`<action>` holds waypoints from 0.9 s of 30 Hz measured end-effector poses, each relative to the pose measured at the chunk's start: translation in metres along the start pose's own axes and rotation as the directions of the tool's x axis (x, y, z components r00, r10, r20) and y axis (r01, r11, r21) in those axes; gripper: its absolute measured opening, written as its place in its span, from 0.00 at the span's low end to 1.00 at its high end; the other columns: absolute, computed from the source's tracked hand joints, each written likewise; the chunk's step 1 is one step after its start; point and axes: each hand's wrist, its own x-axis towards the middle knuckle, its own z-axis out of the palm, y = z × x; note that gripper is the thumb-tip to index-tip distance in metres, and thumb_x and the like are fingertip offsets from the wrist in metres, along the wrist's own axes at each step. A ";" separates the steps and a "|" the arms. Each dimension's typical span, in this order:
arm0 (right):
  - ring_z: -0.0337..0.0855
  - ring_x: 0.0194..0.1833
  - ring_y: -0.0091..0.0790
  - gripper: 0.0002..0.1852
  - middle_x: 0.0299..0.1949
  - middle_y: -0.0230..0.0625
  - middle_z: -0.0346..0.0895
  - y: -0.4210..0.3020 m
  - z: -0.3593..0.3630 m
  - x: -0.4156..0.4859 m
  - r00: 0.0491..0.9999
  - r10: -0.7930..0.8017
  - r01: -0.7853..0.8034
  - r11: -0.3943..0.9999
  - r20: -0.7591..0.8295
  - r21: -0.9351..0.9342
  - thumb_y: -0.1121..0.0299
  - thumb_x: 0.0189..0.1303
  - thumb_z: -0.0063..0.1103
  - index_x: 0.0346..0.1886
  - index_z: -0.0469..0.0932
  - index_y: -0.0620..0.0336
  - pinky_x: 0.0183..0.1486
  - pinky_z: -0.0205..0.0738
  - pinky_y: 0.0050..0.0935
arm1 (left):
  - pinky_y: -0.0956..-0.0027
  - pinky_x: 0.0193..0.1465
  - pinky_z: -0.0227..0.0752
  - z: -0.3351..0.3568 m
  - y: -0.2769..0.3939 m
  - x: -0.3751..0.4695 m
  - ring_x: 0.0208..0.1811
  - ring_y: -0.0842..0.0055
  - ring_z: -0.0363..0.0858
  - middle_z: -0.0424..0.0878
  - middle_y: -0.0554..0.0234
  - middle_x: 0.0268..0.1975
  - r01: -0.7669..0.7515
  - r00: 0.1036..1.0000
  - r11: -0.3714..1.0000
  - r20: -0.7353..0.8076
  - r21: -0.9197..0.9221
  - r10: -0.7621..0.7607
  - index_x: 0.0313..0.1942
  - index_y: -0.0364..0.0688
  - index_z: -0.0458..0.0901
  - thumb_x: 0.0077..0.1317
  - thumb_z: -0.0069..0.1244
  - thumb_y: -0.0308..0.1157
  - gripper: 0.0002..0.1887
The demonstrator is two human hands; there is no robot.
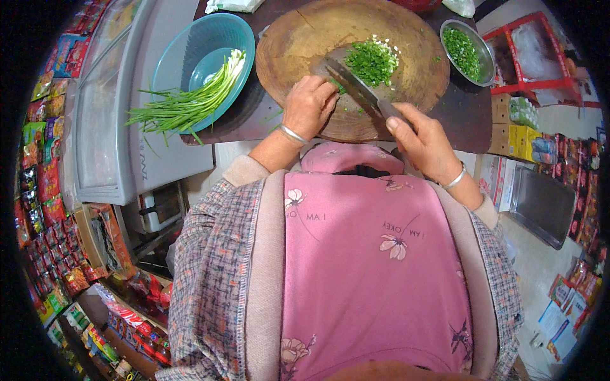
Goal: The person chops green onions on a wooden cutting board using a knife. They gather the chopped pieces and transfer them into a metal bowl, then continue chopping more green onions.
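My right hand [421,135] grips the handle of a cleaver [355,83], whose blade lies slantwise over a round wooden chopping block [295,43]. Close to the blade's left side, my left hand [310,102] is curled with its fingers on green scallion stalks [339,86], mostly hidden under it. Chopped scallions [371,62], green with white bits, lie heaped just beyond the blade. Whole scallions [205,102] rest in a teal plastic basin [167,57] at the left, their leaves hanging over its rim. A metal bowl [487,62] at the right holds more chopped scallions.
The block stands on a dark table [469,119]. Left of it is a grey-white chest freezer [176,162] with a sliding glass lid. Red racks [529,88] and cartons stand at the right, beside a dark tray [543,205]. Packaged goods [52,176] line the left side.
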 end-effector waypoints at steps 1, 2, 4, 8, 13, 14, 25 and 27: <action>0.86 0.34 0.46 0.18 0.30 0.49 0.80 -0.001 0.001 -0.004 1.000 -0.017 0.018 0.999 0.006 -0.038 0.59 0.71 0.55 0.54 0.76 0.64 0.36 0.76 0.39 | 0.58 0.42 0.71 0.000 0.000 -0.001 0.40 0.59 0.77 0.78 0.57 0.36 0.002 1.000 1.000 -0.017 -0.006 -0.002 0.34 0.41 0.81 0.56 0.60 0.28 0.07; 0.86 0.38 0.55 0.17 0.33 0.54 0.81 -0.002 0.001 -0.007 0.998 -0.069 0.070 0.995 0.012 -0.077 0.59 0.71 0.55 0.53 0.76 0.63 0.39 0.77 0.42 | 0.58 0.42 0.71 0.001 0.000 -0.001 0.40 0.59 0.77 0.78 0.57 0.35 0.014 1.000 1.000 -0.011 -0.001 -0.014 0.34 0.41 0.81 0.56 0.60 0.28 0.07; 0.85 0.39 0.56 0.17 0.34 0.54 0.81 -0.004 0.000 -0.012 0.998 0.019 -0.015 0.998 0.059 -0.066 0.59 0.71 0.55 0.53 0.76 0.63 0.39 0.77 0.43 | 0.58 0.42 0.71 0.001 -0.001 -0.001 0.40 0.59 0.77 0.78 0.57 0.35 0.028 1.000 1.000 0.007 0.011 -0.028 0.34 0.41 0.81 0.56 0.60 0.28 0.07; 0.85 0.39 0.59 0.16 0.33 0.55 0.80 0.000 0.009 -0.001 0.999 -0.026 0.029 0.995 0.030 -0.097 0.60 0.71 0.54 0.50 0.76 0.64 0.38 0.76 0.44 | 0.58 0.41 0.70 0.004 -0.002 0.000 0.38 0.58 0.76 0.78 0.57 0.32 0.011 0.999 1.000 -0.034 -0.021 -0.011 0.34 0.40 0.81 0.56 0.60 0.28 0.07; 0.79 0.25 0.34 0.16 0.23 0.38 0.76 0.013 0.006 0.020 0.986 0.121 -0.137 0.981 0.119 0.137 0.59 0.73 0.53 0.49 0.77 0.63 0.28 0.71 0.34 | 0.58 0.41 0.70 0.002 -0.001 -0.001 0.38 0.59 0.76 0.78 0.57 0.32 0.046 0.999 0.998 -0.017 -0.053 -0.047 0.34 0.42 0.81 0.56 0.60 0.27 0.06; 0.76 0.22 0.28 0.16 0.21 0.34 0.74 0.014 0.003 0.020 0.956 0.242 -0.276 0.933 0.169 0.229 0.59 0.73 0.52 0.49 0.77 0.63 0.26 0.69 0.31 | 0.58 0.42 0.71 0.001 -0.001 -0.001 0.38 0.58 0.77 0.79 0.57 0.33 0.050 0.999 0.998 0.000 -0.038 -0.050 0.34 0.42 0.81 0.56 0.60 0.28 0.06; 0.86 0.37 0.51 0.18 0.34 0.54 0.80 -0.004 0.004 -0.009 0.999 -0.038 0.040 0.997 0.031 -0.064 0.58 0.71 0.54 0.53 0.76 0.64 0.39 0.77 0.39 | 0.57 0.43 0.71 -0.002 0.002 -0.005 0.40 0.59 0.76 0.78 0.56 0.36 0.018 1.000 1.000 -0.026 -0.010 -0.018 0.33 0.39 0.81 0.55 0.60 0.25 0.07; 0.85 0.39 0.56 0.17 0.35 0.55 0.80 -0.005 0.004 -0.013 0.997 -0.024 0.026 0.999 0.071 -0.039 0.58 0.72 0.53 0.53 0.75 0.63 0.40 0.76 0.43 | 0.58 0.43 0.71 -0.001 0.001 -0.005 0.40 0.58 0.76 0.78 0.56 0.36 0.025 0.999 1.000 -0.020 -0.013 -0.026 0.33 0.39 0.80 0.54 0.59 0.24 0.07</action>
